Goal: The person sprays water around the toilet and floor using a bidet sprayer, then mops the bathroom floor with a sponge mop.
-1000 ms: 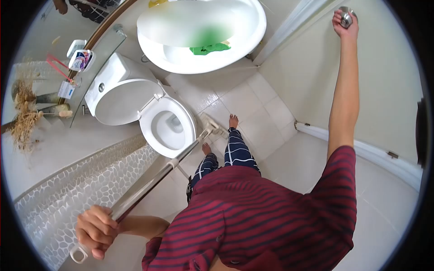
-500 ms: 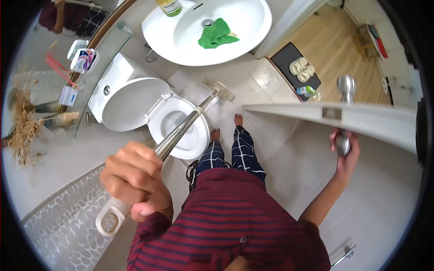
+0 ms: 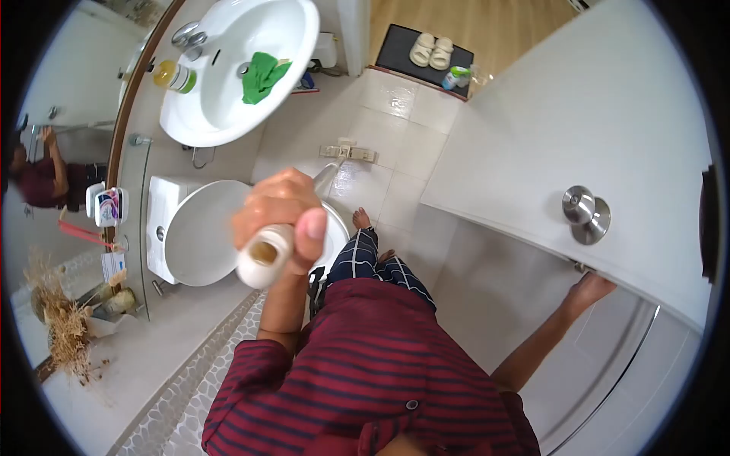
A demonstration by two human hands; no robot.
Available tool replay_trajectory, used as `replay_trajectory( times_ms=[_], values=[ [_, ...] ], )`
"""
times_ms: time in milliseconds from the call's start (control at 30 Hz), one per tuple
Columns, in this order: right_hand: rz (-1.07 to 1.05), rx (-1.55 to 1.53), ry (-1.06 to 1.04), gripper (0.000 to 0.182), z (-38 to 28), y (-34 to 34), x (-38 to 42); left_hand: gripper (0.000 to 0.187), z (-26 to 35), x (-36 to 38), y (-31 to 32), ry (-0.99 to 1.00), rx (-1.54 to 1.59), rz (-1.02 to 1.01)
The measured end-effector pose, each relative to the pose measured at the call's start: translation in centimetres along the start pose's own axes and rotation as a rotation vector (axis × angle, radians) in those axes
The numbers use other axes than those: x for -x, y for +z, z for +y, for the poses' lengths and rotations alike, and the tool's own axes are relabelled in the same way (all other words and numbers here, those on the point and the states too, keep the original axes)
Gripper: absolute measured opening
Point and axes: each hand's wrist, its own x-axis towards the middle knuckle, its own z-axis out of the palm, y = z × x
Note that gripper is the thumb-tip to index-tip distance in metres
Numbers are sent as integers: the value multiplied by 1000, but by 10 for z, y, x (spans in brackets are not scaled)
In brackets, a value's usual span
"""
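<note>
At far left, a mirror reflects the person, beside a glass shelf and dried plants. Right of these, a white sink holds a green cloth, with a yellow bottle on its rim; nearer lies the toilet, lid raised. At centre, the left hand is clenched around the handle end of a mop, fingers wrapped fully about the grip. The mop's long axis runs from this hand away and down to the mop head on the floor tiles, far from the person's feet, so the shaft is seen almost end-on. At right, the right hand reaches under the edge of the open door, below its round knob; whether those fingers grip anything cannot be told. Slippers rest on a dark mat beyond the doorway. The left hand alone carries the mop.
</note>
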Motion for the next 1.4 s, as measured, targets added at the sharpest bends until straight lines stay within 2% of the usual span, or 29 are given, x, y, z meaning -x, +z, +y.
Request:
replay_trajectory(
  times_ms=[33,67,100,133,167,200,233,267,300,367,433,467,500,533,600,633,667,700,767,833,933,1000,1067,1167,1200,1233,1333,1367,1400],
  values=[
    [187,273,-238,28,-37,12,29,29,7,10,17,10,69,89],
    [341,360,-334,22,-58,19,61,33,16,25,25,12,40,58],
    [395,314,-242,21,-35,7,86,22,16,47,26,128,135,-100],
    [255,260,-65,21,-6,-5,118,24,27,66,38,120,258,-295],
    [-160,229,171,27,-10,-1,152,26,45,92,52,175,92,-500],
    [-507,-213,645,35,-1,3,179,26,59,132,75,200,151,-581],
    [-773,-467,985,39,6,7,188,25,69,163,90,203,316,-781],
    [-1039,-588,1342,45,13,12,198,28,78,205,100,157,418,-1105],
    [-1260,-468,1569,46,19,12,197,33,83,237,105,111,511,-1424],
    [-1143,-367,1187,42,78,-53,219,43,88,248,91,-18,486,-1426],
    [-1494,-281,1175,51,132,-93,236,52,72,250,68,-178,387,-1429],
    [-1465,-47,1141,56,143,-119,248,57,53,250,54,-291,307,-1427],
    [-1420,180,1096,62,148,-153,268,57,32,246,37,-268,10,-1420],
    [-1276,357,967,60,152,-189,292,57,-3,246,19,-429,-131,-1429],
    [-1198,360,289,49,180,-245,341,65,-87,230,-41,-376,-430,-1148],
    [-1104,409,383,40,179,-254,363,67,-113,196,-60,-398,-669,-1051],
    [-1077,471,498,37,178,-253,382,72,-161,182,-88,-215,-971,-860],
    [-1023,536,423,36,183,-246,405,78,-191,140,-102,33,-1089,-792],
    [-999,552,350,37,193,-222,434,82,-238,81,-141,-119,-1371,-728],
    [-1015,650,309,37,218,-182,439,85,-269,46,-160,-113,-1539,-702],
    [-920,523,379,37,247,-78,423,78,-293,28,-164,-203,-1799,-1001],
    [-884,469,275,39,264,6,405,72,-307,21,-172,-153,-1755,-1098],
    [-1009,568,463,40,269,93,381,68,-321,25,-185,-77,-1643,-1087],
    [-1015,641,380,43,275,69,405,64,-338,32,-202,58,-1436,-965],
    [-855,333,245,43,270,39,423,63,-335,32,-203,82,-1410,-949],
    [-991,543,422,43,246,-1,435,62,-333,31,-201,120,-1378,-937],
    [-925,567,425,40,165,-77,483,58,-337,33,-199,64,-1387,-922],
    [-933,637,543,39,137,-79,487,57,-336,32,-198,30,-1392,-927],
    [-881,562,461,39,142,-69,491,54,-331,32,-194,37,-1379,-907]
  ],
)
